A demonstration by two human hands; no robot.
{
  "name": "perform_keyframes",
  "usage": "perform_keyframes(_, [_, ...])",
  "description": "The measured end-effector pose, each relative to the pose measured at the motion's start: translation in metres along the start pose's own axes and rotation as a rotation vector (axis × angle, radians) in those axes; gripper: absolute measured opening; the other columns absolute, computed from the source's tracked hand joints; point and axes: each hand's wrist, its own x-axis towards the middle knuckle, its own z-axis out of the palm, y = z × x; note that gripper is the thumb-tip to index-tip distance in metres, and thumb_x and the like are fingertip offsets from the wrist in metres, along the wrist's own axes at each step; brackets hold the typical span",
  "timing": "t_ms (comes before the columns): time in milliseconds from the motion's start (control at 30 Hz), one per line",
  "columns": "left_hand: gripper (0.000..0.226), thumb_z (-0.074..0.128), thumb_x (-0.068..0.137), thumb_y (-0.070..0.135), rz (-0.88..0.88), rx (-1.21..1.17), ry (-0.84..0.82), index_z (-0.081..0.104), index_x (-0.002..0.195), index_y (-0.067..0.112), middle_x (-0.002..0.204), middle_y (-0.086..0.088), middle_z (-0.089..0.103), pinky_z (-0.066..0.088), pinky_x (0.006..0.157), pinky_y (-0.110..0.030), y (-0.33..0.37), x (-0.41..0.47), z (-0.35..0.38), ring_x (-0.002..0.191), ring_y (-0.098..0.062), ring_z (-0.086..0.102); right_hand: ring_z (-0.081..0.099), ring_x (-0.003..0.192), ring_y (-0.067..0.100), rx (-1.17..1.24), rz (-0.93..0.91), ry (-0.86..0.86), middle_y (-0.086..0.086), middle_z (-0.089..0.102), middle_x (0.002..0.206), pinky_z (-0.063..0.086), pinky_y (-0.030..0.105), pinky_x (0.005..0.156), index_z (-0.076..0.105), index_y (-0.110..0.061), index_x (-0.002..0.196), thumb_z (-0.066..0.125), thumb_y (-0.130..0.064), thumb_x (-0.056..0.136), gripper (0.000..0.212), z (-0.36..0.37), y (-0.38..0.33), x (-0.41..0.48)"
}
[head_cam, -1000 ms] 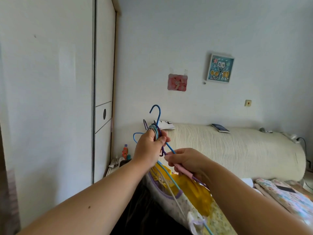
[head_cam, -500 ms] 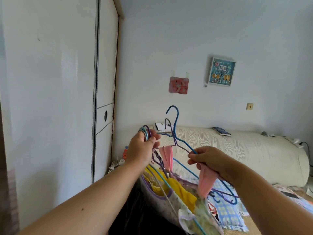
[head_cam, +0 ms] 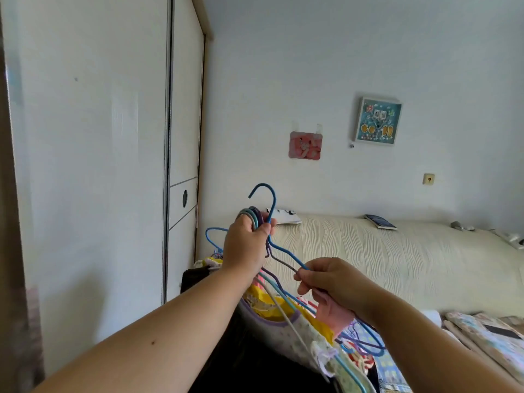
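My left hand (head_cam: 246, 245) is raised in front of me and grips a bunch of coloured wire hanger hooks (head_cam: 252, 215). Small clothes in yellow, white and purple (head_cam: 283, 316) hang from them below my forearm. A blue hanger (head_cam: 272, 211) stands with its hook up beside my left thumb. My right hand (head_cam: 331, 282) pinches its blue shoulder wire, together with a grey wire, lower right. A pink cloth (head_cam: 336, 314) hangs under my right palm.
A white sliding wardrobe (head_cam: 99, 154) fills the left. A cream padded headboard (head_cam: 382, 256) runs along the far wall, with a dark phone (head_cam: 380, 222) and papers (head_cam: 282, 217) on top. Patterned bedding (head_cam: 487, 333) lies at the lower right. Two pictures hang on the wall.
My right hand has brought the blue hanger back leftward to my left hand, so its hook now stands beside my left thumb. The pink cloth now hangs lower, under my palm.
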Motion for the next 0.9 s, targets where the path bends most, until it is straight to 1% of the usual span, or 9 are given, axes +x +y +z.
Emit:
perform_keyframes(133, [0.011,0.054,0.094,0.021,0.057,0.135,0.081,0.057,0.083,0.02,0.087,0.003,0.069,0.054,0.075,-0.036,-0.004,0.001,-0.004,0.084,-0.016,0.066,0.06,0.054,0.01,0.07,0.059,0.021,0.005,0.074,0.084,0.046,0.019,0.05,0.068,-0.013,0.085,0.054,-0.022,0.094,0.019,0.007,0.0,0.002])
perform_keyframes(200, [0.014,0.056,0.093,0.022,0.044,0.09,0.107,0.056,0.079,0.023,0.085,0.003,0.069,0.054,0.076,-0.034,-0.008,0.002,-0.009,0.082,-0.016,0.067,0.06,0.051,0.008,0.12,0.081,0.116,0.004,0.074,0.081,0.041,0.017,0.043,0.066,-0.012,0.086,0.052,-0.018,0.095,0.018,0.004,0.001,0.004])
perform_keyframes(333, [0.014,0.049,0.095,0.011,-0.011,-0.038,0.104,0.055,0.087,0.021,0.089,0.007,0.073,0.052,0.071,-0.028,-0.015,0.007,-0.02,0.077,-0.006,0.07,0.036,0.042,0.008,-0.015,0.02,0.293,-0.001,0.072,0.069,0.025,0.016,0.037,0.068,-0.017,0.091,0.054,-0.018,0.094,0.014,-0.017,0.003,0.004])
perform_keyframes(433, [0.017,0.049,0.095,0.008,-0.015,-0.09,0.097,0.056,0.086,0.021,0.084,0.01,0.073,0.051,0.071,-0.026,-0.013,0.01,-0.025,0.074,-0.004,0.07,0.032,0.042,0.008,-0.118,0.011,0.22,0.0,0.072,0.069,0.024,0.016,0.036,0.068,-0.02,0.093,0.054,-0.015,0.094,0.015,-0.016,0.001,0.004])
perform_keyframes(500, [0.011,0.056,0.093,0.015,-0.008,-0.055,0.083,0.059,0.086,0.022,0.088,0.006,0.073,0.054,0.077,-0.032,-0.009,0.01,-0.024,0.082,-0.007,0.07,0.043,0.043,0.005,-0.166,0.022,0.14,0.003,0.073,0.078,0.032,0.013,0.039,0.068,-0.02,0.093,0.054,-0.013,0.093,0.016,-0.005,-0.001,0.005])
perform_keyframes(567, [0.008,0.06,0.091,0.027,0.023,0.045,0.103,0.062,0.085,0.021,0.088,0.001,0.072,0.055,0.079,-0.039,-0.005,0.009,-0.023,0.085,-0.016,0.069,0.056,0.059,0.006,-0.177,0.015,0.079,0.006,0.073,0.088,0.042,0.017,0.051,0.069,-0.02,0.092,0.055,-0.015,0.094,0.016,0.009,-0.003,0.007])
perform_keyframes(667, [0.025,0.057,0.091,0.034,0.063,0.227,0.194,0.061,0.084,0.011,0.082,-0.009,0.066,0.054,0.072,-0.043,0.002,0.003,-0.022,0.079,-0.027,0.064,0.065,0.083,0.013,-0.166,-0.011,0.006,-0.002,0.074,0.09,0.049,0.022,0.074,0.071,-0.02,0.091,0.054,-0.019,0.094,0.017,0.026,-0.003,0.007])
perform_keyframes(800, [0.02,0.054,0.093,0.029,0.026,0.338,0.25,0.06,0.09,0.01,0.085,-0.006,0.065,0.053,0.076,-0.042,0.01,-0.003,-0.034,0.083,-0.027,0.064,0.065,0.08,0.008,-0.11,-0.033,-0.069,-0.004,0.074,0.086,0.047,0.015,0.07,0.073,-0.016,0.091,0.054,-0.02,0.095,0.021,0.038,-0.008,0.008])
perform_keyframes(900, [0.019,0.054,0.093,0.028,0.038,0.4,0.323,0.061,0.086,0.012,0.087,-0.003,0.067,0.053,0.073,-0.037,0.018,-0.007,-0.043,0.078,-0.02,0.064,0.061,0.066,0.001,-0.102,-0.076,-0.116,-0.004,0.073,0.08,0.045,0.01,0.059,0.073,-0.015,0.088,0.053,-0.02,0.095,0.021,0.042,-0.015,0.007])
